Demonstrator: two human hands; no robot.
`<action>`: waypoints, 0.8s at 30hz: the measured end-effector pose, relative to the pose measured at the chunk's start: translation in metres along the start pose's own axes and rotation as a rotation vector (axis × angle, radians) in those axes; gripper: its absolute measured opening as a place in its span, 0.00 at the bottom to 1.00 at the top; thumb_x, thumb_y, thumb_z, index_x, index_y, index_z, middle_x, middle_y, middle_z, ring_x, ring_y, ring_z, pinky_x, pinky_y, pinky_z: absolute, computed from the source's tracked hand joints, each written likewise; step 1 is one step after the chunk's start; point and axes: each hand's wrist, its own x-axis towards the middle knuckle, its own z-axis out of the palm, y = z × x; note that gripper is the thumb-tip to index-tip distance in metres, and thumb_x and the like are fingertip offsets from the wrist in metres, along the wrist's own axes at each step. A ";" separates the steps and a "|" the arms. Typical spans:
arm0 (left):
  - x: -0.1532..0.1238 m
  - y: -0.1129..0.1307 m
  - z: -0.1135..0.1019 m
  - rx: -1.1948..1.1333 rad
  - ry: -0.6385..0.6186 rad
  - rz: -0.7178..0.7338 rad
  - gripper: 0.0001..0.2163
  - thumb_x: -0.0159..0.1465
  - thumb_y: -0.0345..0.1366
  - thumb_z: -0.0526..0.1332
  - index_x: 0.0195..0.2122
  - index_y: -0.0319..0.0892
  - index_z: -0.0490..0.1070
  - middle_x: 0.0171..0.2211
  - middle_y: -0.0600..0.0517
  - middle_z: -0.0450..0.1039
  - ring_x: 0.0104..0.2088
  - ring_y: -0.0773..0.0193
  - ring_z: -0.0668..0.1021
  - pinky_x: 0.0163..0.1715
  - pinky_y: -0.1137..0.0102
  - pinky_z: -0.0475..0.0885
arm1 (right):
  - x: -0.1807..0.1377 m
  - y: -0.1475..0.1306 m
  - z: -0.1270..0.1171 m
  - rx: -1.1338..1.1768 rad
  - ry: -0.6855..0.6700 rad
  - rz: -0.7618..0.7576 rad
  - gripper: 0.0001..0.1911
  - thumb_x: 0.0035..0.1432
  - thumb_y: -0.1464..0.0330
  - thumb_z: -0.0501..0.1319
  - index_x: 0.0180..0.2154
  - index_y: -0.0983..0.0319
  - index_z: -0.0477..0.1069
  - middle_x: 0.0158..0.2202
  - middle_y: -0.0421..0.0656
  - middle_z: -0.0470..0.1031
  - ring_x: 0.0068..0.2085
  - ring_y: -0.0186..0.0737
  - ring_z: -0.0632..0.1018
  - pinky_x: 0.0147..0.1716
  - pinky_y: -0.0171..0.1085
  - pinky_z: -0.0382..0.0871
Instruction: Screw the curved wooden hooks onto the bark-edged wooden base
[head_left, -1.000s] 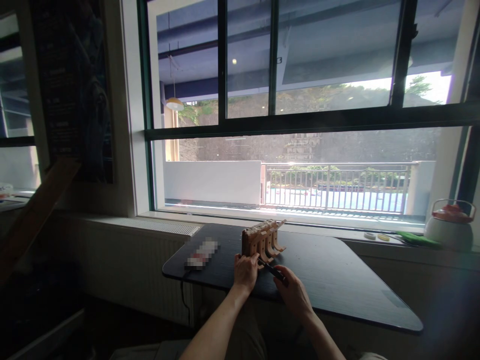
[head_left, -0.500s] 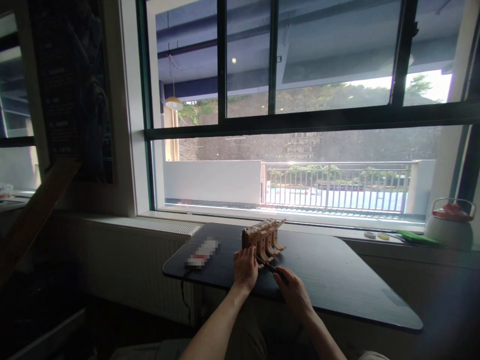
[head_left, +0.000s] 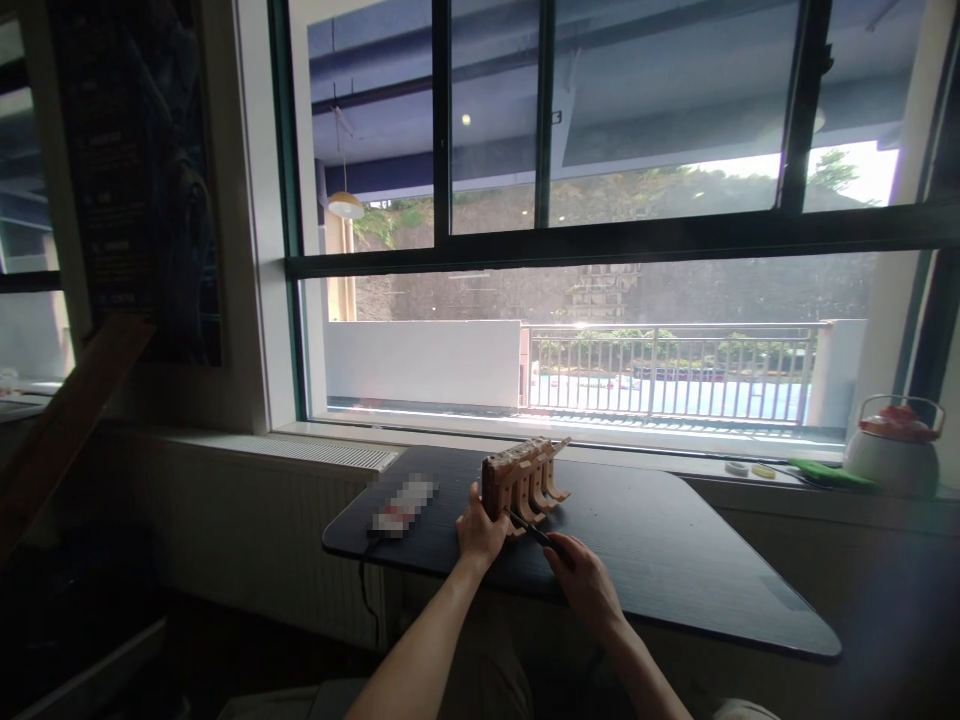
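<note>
A small wooden rack with several hook-shaped pegs (head_left: 521, 475) stands on a dark table (head_left: 675, 540) under a big window. My left hand (head_left: 478, 530) is closed against the near end of the rack, steadying it. My right hand (head_left: 581, 575) grips a thin dark tool (head_left: 529, 528), perhaps a screwdriver, whose tip touches the rack's near side just right of my left hand.
A small blurred packet (head_left: 403, 505) lies on the table's left part. On the window sill at the right stand a white pot with a red lid (head_left: 892, 455) and a green object (head_left: 825, 474). A radiator grille (head_left: 330, 455) runs along the left.
My left hand slid a little up and left along the rack's end. The tool tip stayed at the rack, and the view shifted slightly.
</note>
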 end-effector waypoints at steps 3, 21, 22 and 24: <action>0.001 -0.003 0.001 0.026 -0.038 0.033 0.19 0.56 0.37 0.60 0.50 0.43 0.63 0.46 0.48 0.73 0.48 0.58 0.74 0.48 0.65 0.63 | -0.001 -0.001 0.000 -0.003 0.008 0.000 0.18 0.57 0.59 0.53 0.43 0.61 0.74 0.38 0.45 0.77 0.37 0.44 0.77 0.38 0.39 0.69; -0.001 -0.005 -0.001 0.033 -0.060 0.052 0.19 0.55 0.38 0.62 0.48 0.45 0.64 0.45 0.51 0.75 0.48 0.59 0.75 0.46 0.68 0.65 | 0.000 0.002 0.000 0.184 0.115 0.095 0.18 0.53 0.58 0.57 0.42 0.61 0.72 0.28 0.42 0.76 0.28 0.41 0.74 0.30 0.37 0.67; -0.001 -0.005 -0.001 0.031 -0.060 0.053 0.19 0.55 0.38 0.62 0.48 0.45 0.64 0.45 0.51 0.75 0.48 0.59 0.75 0.46 0.68 0.65 | -0.001 0.003 0.001 0.185 0.120 0.100 0.18 0.53 0.58 0.57 0.42 0.61 0.71 0.27 0.41 0.75 0.27 0.40 0.73 0.29 0.37 0.66; -0.001 -0.005 -0.001 0.026 -0.059 0.057 0.19 0.54 0.37 0.63 0.48 0.45 0.64 0.45 0.51 0.75 0.48 0.59 0.75 0.46 0.68 0.65 | -0.001 0.004 0.001 0.188 0.124 0.115 0.18 0.53 0.59 0.57 0.43 0.61 0.69 0.23 0.39 0.72 0.23 0.38 0.71 0.27 0.37 0.65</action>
